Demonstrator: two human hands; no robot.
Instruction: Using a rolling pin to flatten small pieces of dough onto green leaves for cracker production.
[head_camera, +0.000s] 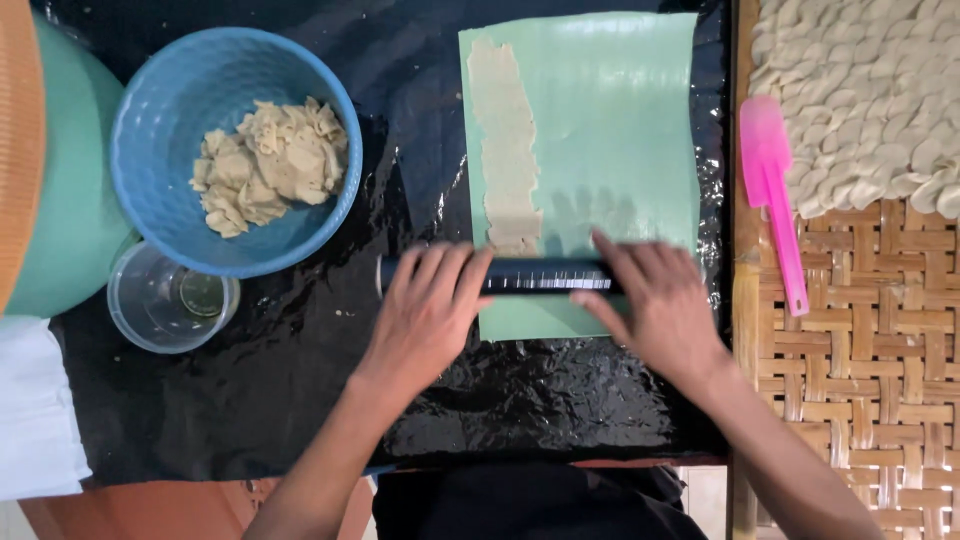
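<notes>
Pressing flat, both hands open on dark roller (530, 276): left hand (425, 315), right hand (660, 305) | roller lies across green sheet (620, 110) on black surface (250, 390) | dough strip (507, 140) just beyond left fingers | blue bowl (150, 120) of dough, clear cup (165, 300) left | pink spatula (775, 190) right, nothing blocking

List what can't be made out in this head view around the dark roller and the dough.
- Dark roller: its ends are covered by the left hand and right hand.
- Flattened dough strip: its near end is hidden by the roller.
- Green sheet: top edge cut by the frame.
- Clear cup: contents too small to identify.
- Shaped dough pieces: cut by the top and right edges.
</notes>
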